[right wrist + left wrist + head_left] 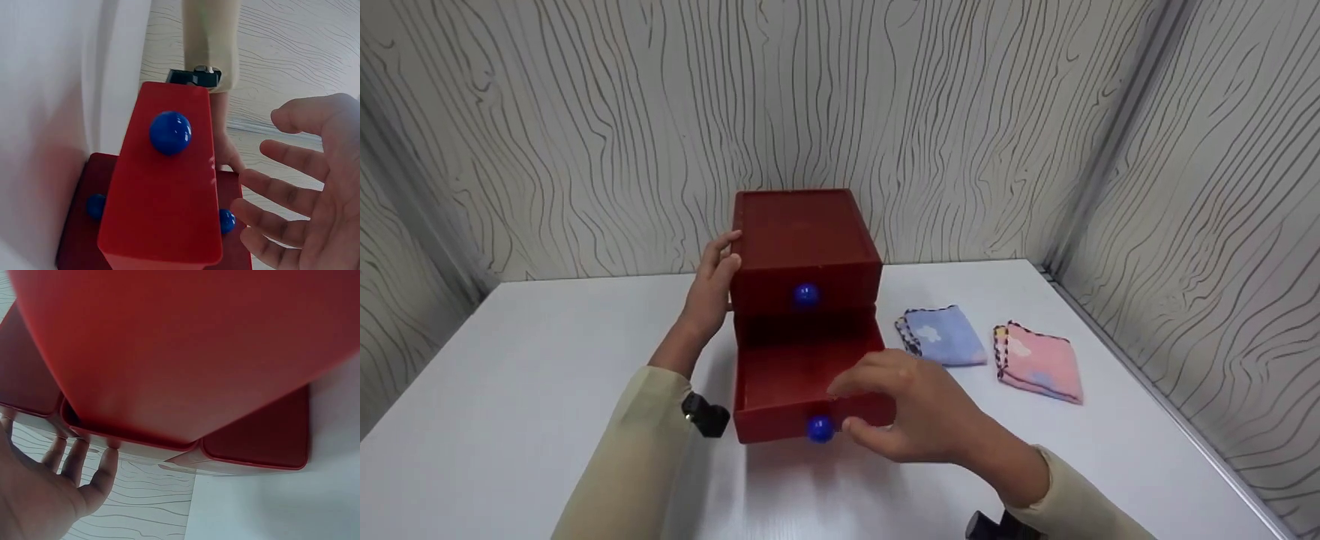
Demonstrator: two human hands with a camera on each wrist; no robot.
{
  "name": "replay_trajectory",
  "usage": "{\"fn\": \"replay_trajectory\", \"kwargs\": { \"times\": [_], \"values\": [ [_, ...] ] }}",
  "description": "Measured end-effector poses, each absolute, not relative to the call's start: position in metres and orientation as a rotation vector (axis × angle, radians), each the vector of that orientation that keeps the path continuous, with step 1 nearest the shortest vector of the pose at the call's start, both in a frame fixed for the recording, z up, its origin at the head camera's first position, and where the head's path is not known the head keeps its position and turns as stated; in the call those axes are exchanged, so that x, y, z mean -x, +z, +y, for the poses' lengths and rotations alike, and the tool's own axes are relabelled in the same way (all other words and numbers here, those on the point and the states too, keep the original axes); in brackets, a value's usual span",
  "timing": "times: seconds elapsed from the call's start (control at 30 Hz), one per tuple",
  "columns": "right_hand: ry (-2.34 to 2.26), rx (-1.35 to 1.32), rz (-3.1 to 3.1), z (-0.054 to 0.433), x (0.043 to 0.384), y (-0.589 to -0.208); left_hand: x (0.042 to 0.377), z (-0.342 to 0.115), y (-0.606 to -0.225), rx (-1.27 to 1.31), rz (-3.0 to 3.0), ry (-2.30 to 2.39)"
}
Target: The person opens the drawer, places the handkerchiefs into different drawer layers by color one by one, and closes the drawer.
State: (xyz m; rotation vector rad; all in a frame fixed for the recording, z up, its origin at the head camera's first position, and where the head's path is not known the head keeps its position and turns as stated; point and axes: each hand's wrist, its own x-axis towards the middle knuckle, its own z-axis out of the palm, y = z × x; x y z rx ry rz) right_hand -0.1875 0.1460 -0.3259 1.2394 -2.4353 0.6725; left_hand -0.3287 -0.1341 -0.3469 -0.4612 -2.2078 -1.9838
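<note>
A red drawer cabinet [799, 229] has its middle drawer [787, 375] pulled out, the drawer's bare red floor showing in the head view. Blue round knobs sit on the fronts: one on the top drawer [806, 294], another on the pulled-out drawer front [170, 133]. My left hand [711, 289] rests against the cabinet's left side, fingertips touching the wall in the left wrist view. Just right of the lower knob hovers my right hand [919, 405], thumb and fingers spread apart with nothing between them. In the right wrist view the third knob [96, 207] belongs to the bottom drawer, hidden from the head.
On the white table [547, 360], right of the cabinet, lie a folded blue cloth [949, 337] and a folded pink cloth [1042, 364]. A wood-patterned wall [660, 112] stands close behind the cabinet, and another panel [1200, 262] closes the right side.
</note>
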Motion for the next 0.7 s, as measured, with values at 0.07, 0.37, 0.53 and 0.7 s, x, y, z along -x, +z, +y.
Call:
{"fn": "replay_trajectory", "kwargs": {
  "times": [0.07, 0.37, 0.53, 0.7],
  "values": [
    [0.663, -1.220, -2.405, 0.149, 0.191, -0.324, 0.329, -0.134, -0.347, 0.456, -2.203, -1.990],
    [0.664, -1.039, -2.467, 0.170, 0.221, -0.323, 0.329, -0.135, -0.347, 0.450, -2.215, -1.973],
    [0.648, -0.904, -2.570, 0.188, 0.243, -0.328, 0.330, -0.134, -0.348, 0.460, -2.199, -1.977],
    [0.630, -0.781, -2.671, 0.205, 0.263, -0.339, 0.330, -0.133, -0.348, 0.455, -2.194, -1.976]
  ]
}}
